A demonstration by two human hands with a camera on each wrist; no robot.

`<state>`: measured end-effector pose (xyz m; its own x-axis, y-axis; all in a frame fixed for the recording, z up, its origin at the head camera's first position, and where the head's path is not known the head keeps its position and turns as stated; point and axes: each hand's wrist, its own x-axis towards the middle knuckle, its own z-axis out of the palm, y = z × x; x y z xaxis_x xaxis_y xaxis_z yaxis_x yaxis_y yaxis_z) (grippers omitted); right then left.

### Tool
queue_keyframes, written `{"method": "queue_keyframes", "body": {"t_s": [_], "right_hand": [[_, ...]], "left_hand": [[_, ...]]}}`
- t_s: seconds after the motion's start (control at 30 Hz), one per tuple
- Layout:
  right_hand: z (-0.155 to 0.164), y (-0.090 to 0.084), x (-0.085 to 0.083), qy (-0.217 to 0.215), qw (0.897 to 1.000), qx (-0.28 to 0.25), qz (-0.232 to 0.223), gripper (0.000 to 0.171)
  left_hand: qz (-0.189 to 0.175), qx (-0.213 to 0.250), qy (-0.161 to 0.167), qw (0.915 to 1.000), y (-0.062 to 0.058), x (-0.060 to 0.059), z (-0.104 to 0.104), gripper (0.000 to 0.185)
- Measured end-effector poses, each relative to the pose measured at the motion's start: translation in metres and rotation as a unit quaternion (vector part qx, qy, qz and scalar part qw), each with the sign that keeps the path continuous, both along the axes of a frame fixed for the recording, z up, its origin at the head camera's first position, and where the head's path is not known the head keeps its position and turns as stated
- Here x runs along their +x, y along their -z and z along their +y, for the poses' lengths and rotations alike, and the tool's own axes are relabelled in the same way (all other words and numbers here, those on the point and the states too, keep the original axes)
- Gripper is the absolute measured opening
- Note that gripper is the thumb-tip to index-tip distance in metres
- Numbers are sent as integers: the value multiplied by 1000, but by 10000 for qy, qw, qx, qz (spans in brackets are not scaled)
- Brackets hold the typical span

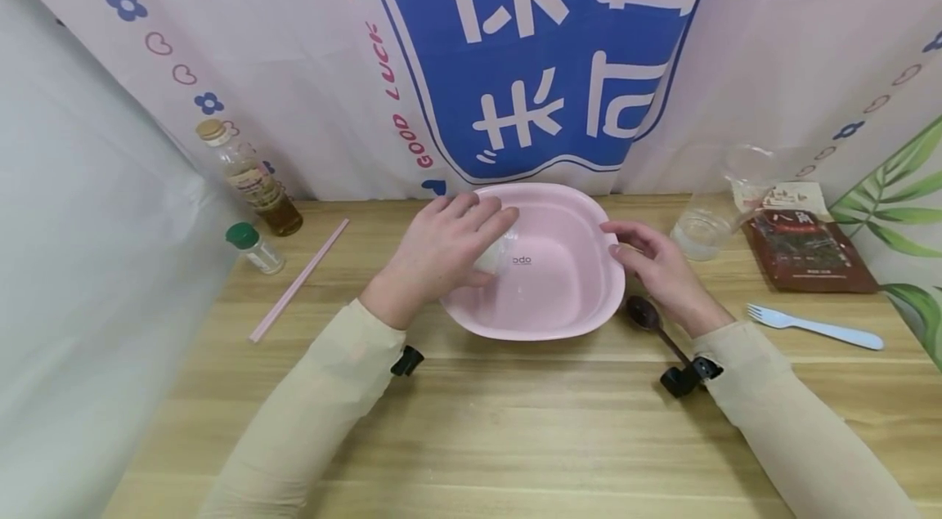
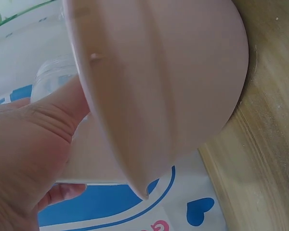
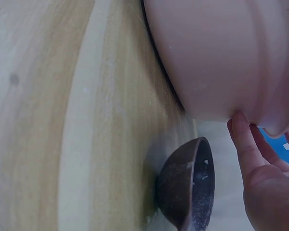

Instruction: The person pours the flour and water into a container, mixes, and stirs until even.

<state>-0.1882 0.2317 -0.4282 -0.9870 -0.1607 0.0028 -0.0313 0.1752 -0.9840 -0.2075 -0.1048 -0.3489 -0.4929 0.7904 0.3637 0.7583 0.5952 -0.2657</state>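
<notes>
From my end of the feed, the basin [image 1: 567,282] sits upright on the table [image 1: 515,437] between the two hands, and I place everything by it. The left hand [image 1: 445,253] is wrapped round a clear cup [image 2: 53,77] above the basin's left side; as I judge it, that spot means any spill would land within the walls. From the head camera the hand hides most of the cup, so I can't tell its exact tilt or what it holds.

The right hand [image 1: 658,270] grips the basin's right rim, with fingertips against the outer wall just under the lip. I read that as steadying, since a light tub could slide if bumped.

Both forearms come in from the near side and slant toward the basin. The left hand arches over the rim, back of the hand up; the right wrist lies low, outside the wall.

The spoon [image 1: 643,313] lies just beside the basin, near the right wrist. Well right of the basin are the packet [image 1: 805,245] and fork [image 1: 820,327]; well left, the bottle [image 1: 265,196] and shaker [image 1: 257,249], probably set aside for elbow room.
</notes>
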Motion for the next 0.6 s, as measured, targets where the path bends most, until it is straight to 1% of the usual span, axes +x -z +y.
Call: {"method": "queue_keyframes", "body": {"t_s": [0.2, 0.33, 0.6], "right_hand": [[0, 0, 0, 6, 9999, -92, 61, 44], [0, -1, 0, 14, 9999, -108, 73, 43], [-1, -2, 0, 37, 10000, -19, -25, 44]], "left_hand": [[201, 28, 107, 9997, 1, 1, 2, 83], [290, 22, 97, 9995, 0, 1, 3, 84], [218, -121, 122, 9996, 1, 1, 3, 84]]}}
